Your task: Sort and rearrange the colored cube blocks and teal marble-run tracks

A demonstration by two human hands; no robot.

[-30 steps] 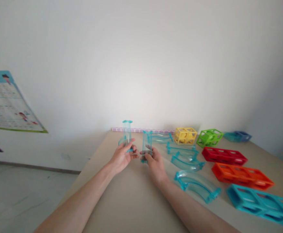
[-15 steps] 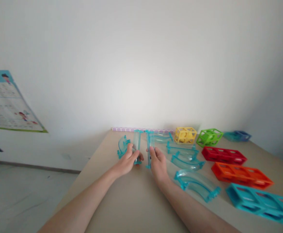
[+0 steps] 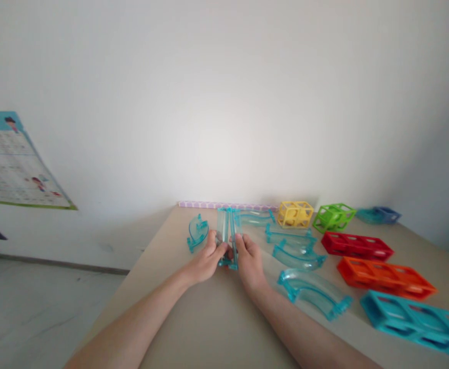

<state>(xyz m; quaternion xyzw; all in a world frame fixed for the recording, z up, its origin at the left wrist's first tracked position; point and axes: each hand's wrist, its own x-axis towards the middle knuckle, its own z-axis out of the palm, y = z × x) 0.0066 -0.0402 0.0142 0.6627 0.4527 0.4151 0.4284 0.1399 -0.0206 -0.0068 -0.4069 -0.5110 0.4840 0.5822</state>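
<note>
My left hand (image 3: 209, 257) is closed on a straight, clear teal track piece (image 3: 222, 226), thumb on its near end. A second straight clear teal track piece (image 3: 237, 223) is gripped in my right hand (image 3: 249, 259). Both pieces point away from me, side by side, their ends very close; whether they touch I cannot tell. A bit of orange shows below their near ends, mostly hidden. Left of my left hand lies a small curved teal track piece (image 3: 198, 233). On the right, nearest my right hand, rest curved teal track pieces (image 3: 297, 256) and a larger one (image 3: 314, 292).
Lattice blocks stand on the table (image 3: 194, 328): yellow (image 3: 295, 214), green (image 3: 333, 217), red (image 3: 357, 245), orange (image 3: 386, 277) and teal (image 3: 416, 318). A blue piece (image 3: 386, 215) sits at the back right. Along the wall runs a purple patterned strip (image 3: 201, 205).
The two straight track pieces have come together, the gap between them narrowing. My left hand has shifted slightly right with its piece; my right hand keeps its hold.
</note>
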